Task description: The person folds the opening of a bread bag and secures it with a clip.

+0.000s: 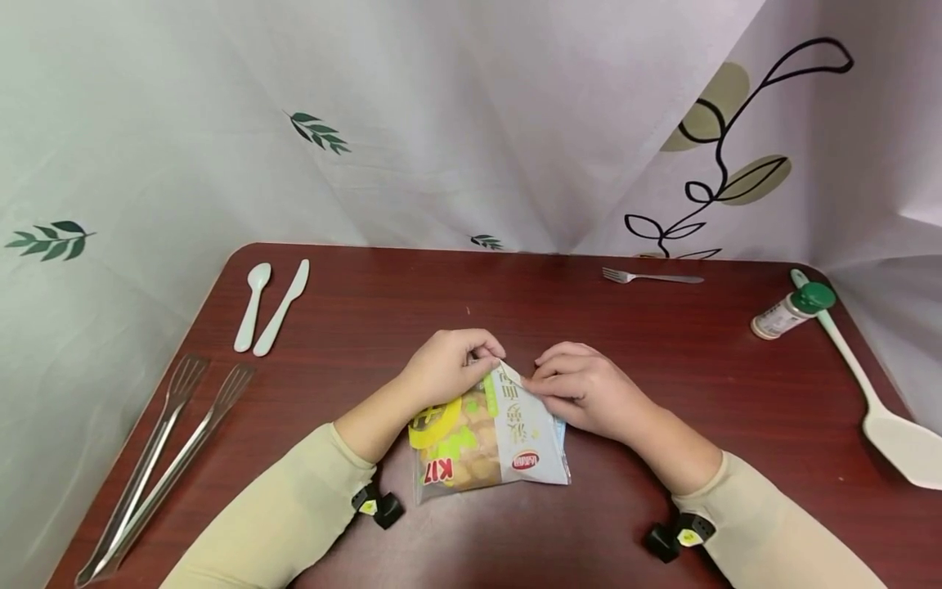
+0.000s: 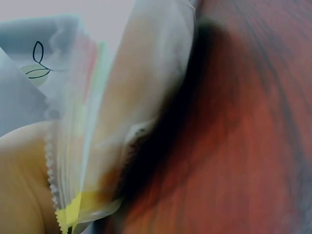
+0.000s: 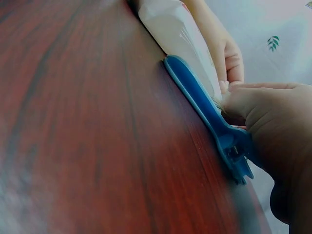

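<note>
A plastic food bag (image 1: 464,442) with pale brown pieces behind its clear window lies at the front middle of the table. My left hand (image 1: 452,368) pinches its far edge between thumb and curled fingers. At the same edge, a little to the right, my right hand (image 1: 589,388) pinches the whitish part of the bag. In the right wrist view, a blue plastic piece shaped like a bag clip (image 3: 195,92) lies along the bag, under my right hand; the head view mostly hides it. The left wrist view shows the bag's crimped side (image 2: 53,170) close up.
Metal tongs (image 1: 158,466) lie at the left, with a white spoon (image 1: 253,307) and white knife (image 1: 283,307) behind them. A fork (image 1: 651,277) lies at the back edge. On the right are a green-capped shaker bottle (image 1: 783,315) and a long-handled white spatula (image 1: 901,442).
</note>
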Motion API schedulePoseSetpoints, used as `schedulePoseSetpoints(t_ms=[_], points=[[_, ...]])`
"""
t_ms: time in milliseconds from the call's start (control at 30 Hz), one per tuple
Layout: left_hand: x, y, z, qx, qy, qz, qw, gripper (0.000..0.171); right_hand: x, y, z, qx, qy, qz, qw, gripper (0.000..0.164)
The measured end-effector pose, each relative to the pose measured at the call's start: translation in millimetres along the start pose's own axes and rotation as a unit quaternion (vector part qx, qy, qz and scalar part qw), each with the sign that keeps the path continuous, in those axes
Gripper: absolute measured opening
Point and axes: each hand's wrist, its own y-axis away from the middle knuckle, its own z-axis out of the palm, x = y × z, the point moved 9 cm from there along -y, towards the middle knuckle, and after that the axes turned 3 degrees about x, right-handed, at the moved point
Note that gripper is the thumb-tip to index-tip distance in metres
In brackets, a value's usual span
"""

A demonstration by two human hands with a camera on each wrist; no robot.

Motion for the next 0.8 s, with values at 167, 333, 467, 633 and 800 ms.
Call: schedulePoseSetpoints(t_ms=[167,333,467,633,800], points=[[-1.9,2.4,5.8,-0.047,0.0,-0.052,0.9976,0.018,-1,0,2,-0.014,0.004,-0.011,1.0,0.03],[2.3,4.8,11.7,-0.08,-0.008,-0.063,0.9948,0.019,-5,-1,1,-0.011,-0.007,-0.022,1.0,0.024],[1.7,4.2,14.7,-0.086,0.016,-0.048,0.995,0.017,-8,-3,-2,0.014,-0.072,-0.035,0.997,0.02],[0.5,2.7,13.4,-0.085,0.06,-0.031,0.9942,0.014,6,0,-4,0.043,-0.118,0.049,0.991,0.023],[0.3,2.7,11.9,-0.09,0.073,-0.03,0.9928,0.013,22,6,-2,0.038,-0.073,0.135,0.987,0.014]])
